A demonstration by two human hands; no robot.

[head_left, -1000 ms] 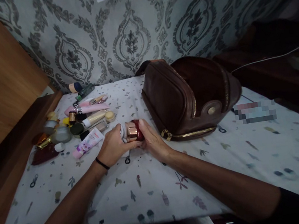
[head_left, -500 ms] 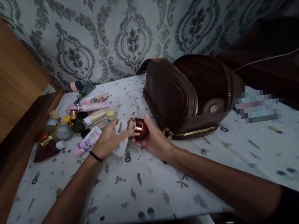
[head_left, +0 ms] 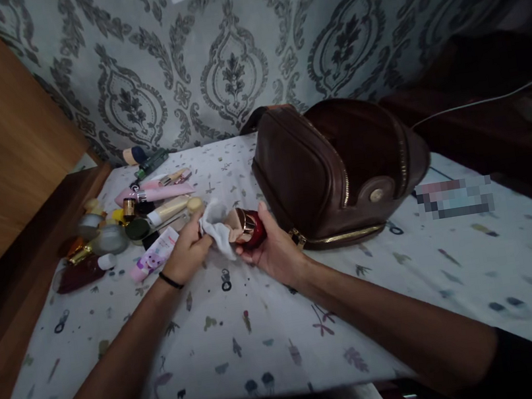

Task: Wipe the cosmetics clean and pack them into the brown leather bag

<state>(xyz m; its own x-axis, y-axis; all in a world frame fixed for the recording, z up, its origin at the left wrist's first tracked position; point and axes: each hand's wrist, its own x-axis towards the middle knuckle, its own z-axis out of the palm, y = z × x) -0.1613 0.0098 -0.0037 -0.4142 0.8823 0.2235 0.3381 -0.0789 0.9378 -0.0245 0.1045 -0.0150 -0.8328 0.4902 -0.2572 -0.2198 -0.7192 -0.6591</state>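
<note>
My right hand (head_left: 275, 246) is wrapped round a dark red perfume bottle (head_left: 256, 229) with a shiny rose-gold cap, its capped end turned toward the left. My left hand (head_left: 188, 248), a black band at its wrist, pinches a crumpled white wipe (head_left: 218, 229). The wipe hangs beside the cap; whether it touches the cap I cannot tell. Just left of my left hand lies a white and purple tube (head_left: 155, 255). A brown leather backpack (head_left: 304, 167) rests on its side behind my right hand, its zip partly undone.
Several cosmetics crowd the left side: a pink tube (head_left: 165, 192), a cream tube (head_left: 170, 210), a dark red bottle with a white cap (head_left: 80, 274) and a green bottle (head_left: 151, 164). Patterned cloth (head_left: 255, 361) covers the table. A blurred-out item (head_left: 456, 198) lies at the right.
The wipe has opened out and puffed up between my hands. My left fingers have drawn back a little from the bottle's cap. The right hand keeps its hold.
</note>
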